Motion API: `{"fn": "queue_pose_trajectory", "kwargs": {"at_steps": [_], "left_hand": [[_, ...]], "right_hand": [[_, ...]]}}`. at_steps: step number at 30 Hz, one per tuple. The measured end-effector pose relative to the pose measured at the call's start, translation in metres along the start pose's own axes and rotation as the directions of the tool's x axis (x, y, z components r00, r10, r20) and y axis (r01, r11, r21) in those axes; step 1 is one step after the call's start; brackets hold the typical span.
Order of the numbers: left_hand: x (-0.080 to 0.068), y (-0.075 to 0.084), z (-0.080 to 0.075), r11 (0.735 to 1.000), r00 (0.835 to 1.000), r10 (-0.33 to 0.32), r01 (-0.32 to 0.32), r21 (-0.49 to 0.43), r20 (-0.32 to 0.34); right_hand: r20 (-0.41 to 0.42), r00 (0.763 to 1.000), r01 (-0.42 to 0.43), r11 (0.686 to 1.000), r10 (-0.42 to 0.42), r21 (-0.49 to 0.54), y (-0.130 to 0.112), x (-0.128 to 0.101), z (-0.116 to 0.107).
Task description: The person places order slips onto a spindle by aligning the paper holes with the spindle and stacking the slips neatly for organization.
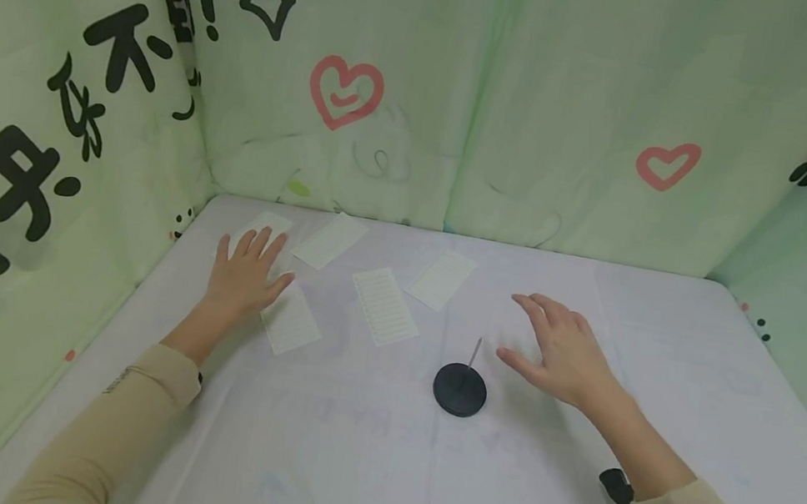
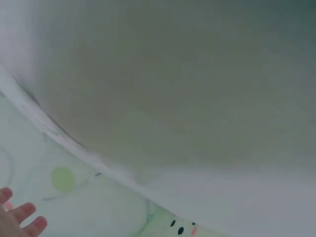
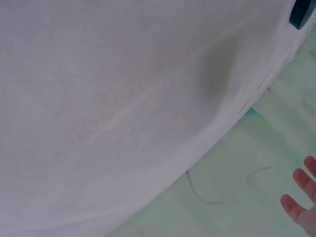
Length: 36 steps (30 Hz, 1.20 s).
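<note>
Paper slips (image 1: 289, 321) lie under flat left hand (image 1: 244, 274).

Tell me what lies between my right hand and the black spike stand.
Nothing: in the head view, only bare white table separates the right hand from the stand. The paper slips lie off to the left, near the left hand.

paper slips: five, all lined, lying on the table (image 1: 571, 491) — slip one (image 1: 266, 225) under the left hand's fingertips, slip two (image 1: 330, 240), slip three (image 1: 441, 278), slip four (image 1: 385, 305), slip five (image 1: 291, 322).
spike stand (image 1: 460, 387): one, black round base with one thin upright pin.
hands: two — left hand (image 1: 244, 274), right hand (image 1: 564, 349).
sleeves: two, beige.
</note>
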<state>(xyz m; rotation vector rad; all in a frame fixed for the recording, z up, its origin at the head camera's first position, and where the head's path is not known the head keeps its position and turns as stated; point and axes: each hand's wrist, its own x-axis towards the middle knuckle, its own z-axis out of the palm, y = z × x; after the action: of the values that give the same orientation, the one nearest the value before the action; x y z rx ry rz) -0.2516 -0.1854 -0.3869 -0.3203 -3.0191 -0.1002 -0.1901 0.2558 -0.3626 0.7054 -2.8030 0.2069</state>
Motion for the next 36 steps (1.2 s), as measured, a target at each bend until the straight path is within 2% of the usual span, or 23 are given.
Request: {"fn": "queue_pose_trajectory", "kwargs": {"at_steps": [7, 11, 18, 26, 30, 36], "left_hand": [[-0.005, -0.012, 0.003, 1.0, 0.994, -0.013, 0.012, 0.01, 0.112], [-0.008, -0.014, 0.005, 0.999, 0.982, -0.032, 0.03, 0.015, 0.184], [-0.01, -0.017, 0.012, 0.996, 0.963, -0.064, 0.046, 0.073, 0.262], [-0.011, -0.018, 0.016, 0.992, 0.952, -0.097, 0.067, 0.11, 0.29], [-0.011, -0.016, 0.018, 0.991, 0.949, -0.105, 0.074, 0.113, 0.298], [-0.012, -0.013, 0.021, 0.992, 0.954, -0.1, 0.072, 0.106, 0.283]], "right_hand": [[0.084, 0.995, 0.058, 0.998, -0.056, -0.033, -0.016, -0.012, 0.011], [0.121, 0.99, 0.08, 0.996, -0.076, -0.033, -0.024, -0.015, 0.018], [0.172, 0.978, 0.13, 0.988, -0.114, -0.085, -0.032, -0.019, 0.028], [0.236, 0.965, 0.144, 0.984, -0.117, -0.103, -0.039, -0.021, 0.033], [0.227, 0.965, 0.157, 0.981, -0.129, -0.112, -0.041, -0.022, 0.036], [0.22, 0.966, 0.163, 0.981, -0.137, -0.104, -0.041, -0.022, 0.039]]}}
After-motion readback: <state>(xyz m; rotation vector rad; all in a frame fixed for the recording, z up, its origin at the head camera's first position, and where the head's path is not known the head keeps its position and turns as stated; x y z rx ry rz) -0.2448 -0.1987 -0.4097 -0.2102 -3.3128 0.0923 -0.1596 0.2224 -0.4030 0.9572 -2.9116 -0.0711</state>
